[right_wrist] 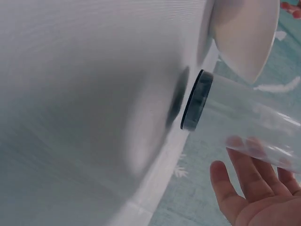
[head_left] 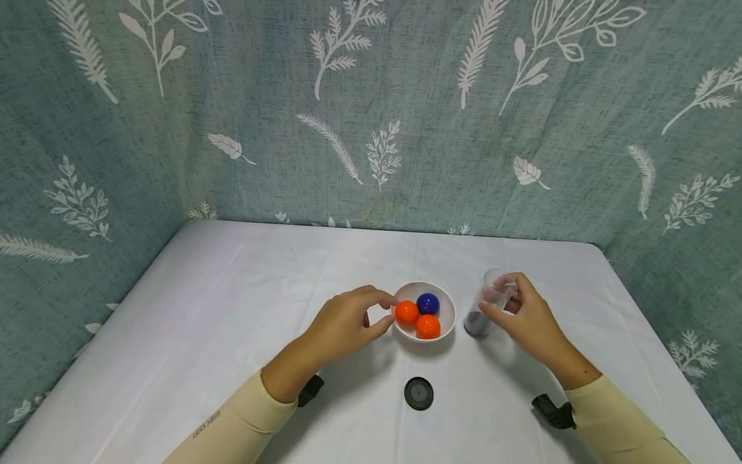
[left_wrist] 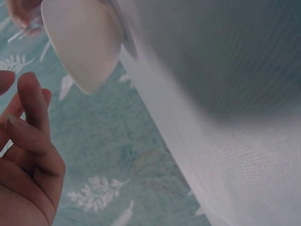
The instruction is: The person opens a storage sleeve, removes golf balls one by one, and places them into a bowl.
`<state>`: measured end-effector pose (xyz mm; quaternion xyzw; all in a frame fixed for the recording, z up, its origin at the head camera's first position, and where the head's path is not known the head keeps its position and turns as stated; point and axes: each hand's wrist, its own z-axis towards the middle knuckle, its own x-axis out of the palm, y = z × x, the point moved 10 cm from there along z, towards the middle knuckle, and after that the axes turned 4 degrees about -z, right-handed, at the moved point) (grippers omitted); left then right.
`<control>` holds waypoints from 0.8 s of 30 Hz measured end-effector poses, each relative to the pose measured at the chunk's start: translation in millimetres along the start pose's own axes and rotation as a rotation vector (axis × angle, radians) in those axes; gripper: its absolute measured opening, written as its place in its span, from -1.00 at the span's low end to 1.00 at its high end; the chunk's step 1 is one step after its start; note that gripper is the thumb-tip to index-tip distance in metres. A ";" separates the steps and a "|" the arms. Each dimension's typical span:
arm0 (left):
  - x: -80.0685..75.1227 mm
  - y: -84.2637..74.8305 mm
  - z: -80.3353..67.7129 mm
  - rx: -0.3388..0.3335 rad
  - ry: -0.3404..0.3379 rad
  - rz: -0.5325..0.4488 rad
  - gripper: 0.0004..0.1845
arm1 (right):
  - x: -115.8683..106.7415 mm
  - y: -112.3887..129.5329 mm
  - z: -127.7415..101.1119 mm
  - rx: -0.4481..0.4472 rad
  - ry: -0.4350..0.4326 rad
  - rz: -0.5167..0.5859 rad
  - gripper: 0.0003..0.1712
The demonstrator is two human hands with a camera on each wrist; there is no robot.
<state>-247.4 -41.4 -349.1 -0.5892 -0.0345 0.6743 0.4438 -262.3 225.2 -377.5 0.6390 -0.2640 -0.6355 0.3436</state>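
Orange balls, two, and one blue ball (head_left: 428,302) in one bowl (head_left: 447,314); nearest orange ball (head_left: 406,312) is pinched by left hand (head_left: 343,325). One clear tube (head_left: 489,311) is gripped by right hand (head_left: 524,319); one black lid (head_left: 418,393) nearer the wrists.

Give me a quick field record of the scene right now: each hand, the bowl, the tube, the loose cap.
left hand: fingers pinch the nearer-left orange ball in the bowl
right hand: fingers curled round the clear tube, near its open top
bowl: white, on the table; holds two orange balls and one blue ball
second orange ball: untouched, at the bowl's near side
clear tube: upright, right of the bowl, dark base down
black cap: lies flat, nearer the person than the bowl, untouched
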 end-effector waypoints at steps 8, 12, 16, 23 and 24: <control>0.2 3.4 -0.5 -0.022 0.010 0.004 -0.72 | 5.1 -6.3 2.7 0.029 0.029 -0.031 -0.39; -0.3 4.3 -1.2 -0.028 0.014 0.003 -0.72 | 6.5 -6.0 3.0 0.026 0.045 -0.052 -0.39; -0.8 4.3 -0.8 -0.033 0.014 -0.001 -0.72 | 7.3 -6.2 2.9 0.017 0.060 -0.069 -0.39; -6.2 10.2 0.2 -0.063 -0.025 0.035 -0.71 | 4.4 -11.3 -6.8 -0.010 0.136 -0.132 -0.02; -9.0 11.0 0.0 -0.059 -0.038 0.063 -0.68 | 0.6 -12.8 -9.2 -0.018 0.138 -0.168 0.01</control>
